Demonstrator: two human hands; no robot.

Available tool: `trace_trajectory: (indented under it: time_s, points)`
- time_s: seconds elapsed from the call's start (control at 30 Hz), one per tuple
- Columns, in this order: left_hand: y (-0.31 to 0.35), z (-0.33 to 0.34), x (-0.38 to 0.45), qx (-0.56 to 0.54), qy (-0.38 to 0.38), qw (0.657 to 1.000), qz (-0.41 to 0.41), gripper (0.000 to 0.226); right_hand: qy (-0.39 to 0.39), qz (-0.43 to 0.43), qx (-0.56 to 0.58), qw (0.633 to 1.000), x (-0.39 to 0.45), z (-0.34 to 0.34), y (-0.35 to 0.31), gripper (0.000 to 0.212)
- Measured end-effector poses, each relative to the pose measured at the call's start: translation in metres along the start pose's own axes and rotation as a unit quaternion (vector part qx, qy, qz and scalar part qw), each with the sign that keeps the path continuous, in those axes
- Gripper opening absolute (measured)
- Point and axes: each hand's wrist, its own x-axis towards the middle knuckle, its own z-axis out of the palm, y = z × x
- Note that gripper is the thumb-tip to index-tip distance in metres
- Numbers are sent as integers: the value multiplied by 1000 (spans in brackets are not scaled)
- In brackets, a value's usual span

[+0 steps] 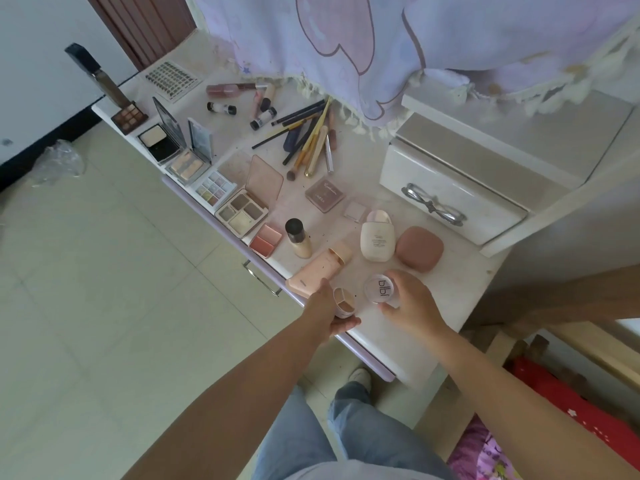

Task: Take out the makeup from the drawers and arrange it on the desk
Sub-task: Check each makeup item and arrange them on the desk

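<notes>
My left hand (pixel 330 311) holds a small round concealer pot (pixel 344 301) with brown shades, open side up, at the desk's front edge. My right hand (pixel 412 304) grips the pot's clear round lid (pixel 380 288), printed with letters, just to the right of the pot. Around them on the white desk (pixel 436 306) lie a peach tube (pixel 317 270), a foundation bottle (pixel 299 239), a cream bottle (pixel 376 239) and a brown compact (pixel 419 249). Open palettes (pixel 242 211) line the desk's left edge.
Brushes and pencils (pixel 308 136) lie in a heap further back, with small bottles (pixel 239 91) behind them. A white drawer unit (pixel 460 199) with a silver handle stands at the right. A lilac curtain (pixel 381 46) hangs over the back. A desk drawer handle (pixel 261 277) juts out below the front edge.
</notes>
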Motion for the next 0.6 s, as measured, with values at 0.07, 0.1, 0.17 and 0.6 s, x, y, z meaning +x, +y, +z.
trace_trajectory:
  time_s: [0.07, 0.1, 0.17, 0.6]
  points:
    - [0, 0, 0, -3, 4, 1000, 5, 44, -6, 1, -32, 999, 1, 3, -1, 45]
    - [1, 1, 0, -10, 6, 1000, 9, 43, -7, 4, -44, 999, 2, 4, -2, 46]
    - [0, 0, -1, -21, 18, 999, 16, 43, -13, 12, -74, 997, 6, 7, -5, 49]
    - [-18, -19, -16, 209, 83, 961, 160, 13, 24, 40, -60, 997, 8, 9, -14, 50]
